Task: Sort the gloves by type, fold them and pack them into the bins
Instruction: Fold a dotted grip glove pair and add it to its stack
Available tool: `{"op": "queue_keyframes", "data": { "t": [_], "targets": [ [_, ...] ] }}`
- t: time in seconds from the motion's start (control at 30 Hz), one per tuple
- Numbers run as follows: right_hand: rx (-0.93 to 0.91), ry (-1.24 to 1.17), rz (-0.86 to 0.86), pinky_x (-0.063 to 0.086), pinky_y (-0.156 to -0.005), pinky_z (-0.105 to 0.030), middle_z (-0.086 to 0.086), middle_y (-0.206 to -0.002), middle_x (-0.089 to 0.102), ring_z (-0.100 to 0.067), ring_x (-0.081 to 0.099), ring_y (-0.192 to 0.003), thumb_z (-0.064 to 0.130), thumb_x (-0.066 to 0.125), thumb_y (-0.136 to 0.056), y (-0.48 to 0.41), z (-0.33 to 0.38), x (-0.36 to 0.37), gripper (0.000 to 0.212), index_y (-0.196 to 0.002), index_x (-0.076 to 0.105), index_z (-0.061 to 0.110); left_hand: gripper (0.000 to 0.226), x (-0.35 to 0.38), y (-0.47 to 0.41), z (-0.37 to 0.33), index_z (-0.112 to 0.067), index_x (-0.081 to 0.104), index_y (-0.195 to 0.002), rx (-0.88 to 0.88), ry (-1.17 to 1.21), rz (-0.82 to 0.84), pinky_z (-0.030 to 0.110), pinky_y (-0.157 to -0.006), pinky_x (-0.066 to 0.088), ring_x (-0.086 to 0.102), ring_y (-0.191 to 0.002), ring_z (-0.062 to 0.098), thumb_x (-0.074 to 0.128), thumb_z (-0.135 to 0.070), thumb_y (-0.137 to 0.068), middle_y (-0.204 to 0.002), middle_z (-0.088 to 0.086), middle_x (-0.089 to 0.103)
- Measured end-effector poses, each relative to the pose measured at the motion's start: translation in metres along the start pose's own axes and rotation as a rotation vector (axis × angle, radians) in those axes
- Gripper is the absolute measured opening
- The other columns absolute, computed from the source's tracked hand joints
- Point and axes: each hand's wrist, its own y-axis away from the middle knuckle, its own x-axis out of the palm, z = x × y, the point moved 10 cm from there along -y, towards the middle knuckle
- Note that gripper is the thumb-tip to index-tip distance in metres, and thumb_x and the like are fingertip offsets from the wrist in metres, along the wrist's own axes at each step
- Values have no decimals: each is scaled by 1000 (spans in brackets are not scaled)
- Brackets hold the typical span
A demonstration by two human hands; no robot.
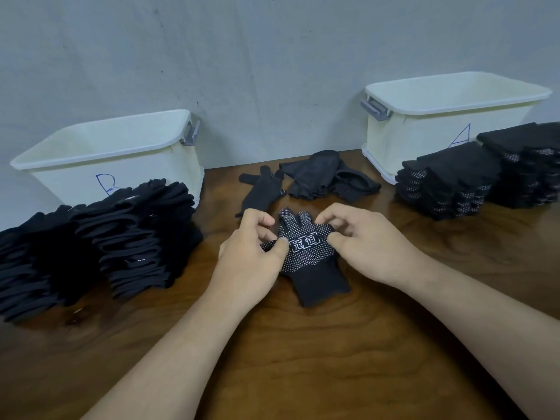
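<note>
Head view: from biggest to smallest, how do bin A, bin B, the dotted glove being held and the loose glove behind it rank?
1. bin B and bin A: look alike, tied.
2. dotted glove.
3. loose glove, though it lies farther away, so unsure.

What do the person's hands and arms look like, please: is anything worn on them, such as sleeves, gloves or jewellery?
The left hand and right hand are both bare, with no gloves on. No ring, watch or bracelet shows on either. Both forearms are uncovered down to the bottom edge of the picture, so no sleeve is in view.
</note>
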Motion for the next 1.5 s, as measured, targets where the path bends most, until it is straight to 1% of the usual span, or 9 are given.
{"op": "queue_keyframes", "data": {
  "t": [0.1, 0.23, 0.43, 0.57, 0.67, 0.93, 1.1, 1.3, 1.5],
  "targets": [
    [0, -73, 32, 47, -81, -8, 26, -107, 73, 12, 65, -94, 16, 60, -99, -1, 0, 6, 37, -121, 70, 44, 24, 1, 0, -6, -52, 49, -124, 50, -55, -1, 51, -109, 46, 57, -111, 8, 60, -50, -102, -98, -22, 68],
    [55, -265, -50, 53, -98, -19, 19, -106, 79, 6, 70, -102, 16, 65, -101, -5, -11, 3, 29, -116, 80, 35, 31, 3, 2, -9, -52, 58, -127, 91, -110, 11, 51, -113, 42, 52, -117, 9, 66, -36, -101, -111, -25, 64],
    [-4, -7, -156, 51, -97, -17, 18, -125, 68, -1, 64, -113, 31, 77, -95, 0, -6, -10, 36, -130, 73, 35, 40, 13, 4, -18, -51, 56, -141, 159, -247, 103, 51, -127, 23, 38, -143, 11, 61, -38, -104, -148, -25, 52],
    [-36, 353, -66, 42, -116, -40, 19, -150, 55, -17, 46, -139, 36, 68, -99, 3, 3, -2, 50, -147, 57, 42, 52, 22, 6, -16, -55, 39, -155, 153, -341, 203, 50, -132, 3, 20, -156, 7, 53, -43, -106, -166, -23, 34],
    [-207, 302, -4, 26, -123, -25, 13, -157, 50, -11, 39, -147, 10, 62, -97, 5, 19, 5, 60, -152, 56, 32, 71, 25, 10, -17, -57, 16, -162, 150, -292, 252, 44, -133, -1, 18, -158, 6, 54, -42, -105, -168, -17, 34],
    [-196, 586, 382, -5, -132, -38, 20, -176, -8, 0, -12, -161, 50, 19, -114, 19, 6, 46, 59, -170, 3, 38, 81, 13, 1, -8, -43, 35, -154, 96, -21, 126, 44, -122, 38, 53, -124, -2, 83, -31, -90, -120, -25, 61],
    [-266, 620, 238, 26, -126, -40, 21, -170, 25, -6, 21, -156, 63, 34, -106, 21, 23, 31, 61, -163, 30, 41, 50, -3, 2, -11, -37, 52, -135, 105, 82, -45, 16, -94, 47, 59, -113, 1, 77, -22, -94, -112, -18, 60],
    [-289, 557, 48, 43, -109, -38, 23, -145, 47, -7, 43, -135, 63, 39, -97, 19, 38, 10, 54, -145, 47, 41, 20, 6, 8, -25, -37, 62, -118, 250, -161, 20, 37, -105, 48, 53, -111, 2, 65, -29, -100, -113, -21, 61],
    [-238, 585, 377, -2, -134, -44, 17, -176, -14, -2, -16, -161, 82, 23, -100, 22, 11, 52, 87, -171, -1, 36, 34, 18, 8, -14, -44, 48, -144, 242, -426, 124, 47, -129, 22, 35, -147, 7, 44, -41, -110, -152, -24, 46]
  ]
}}
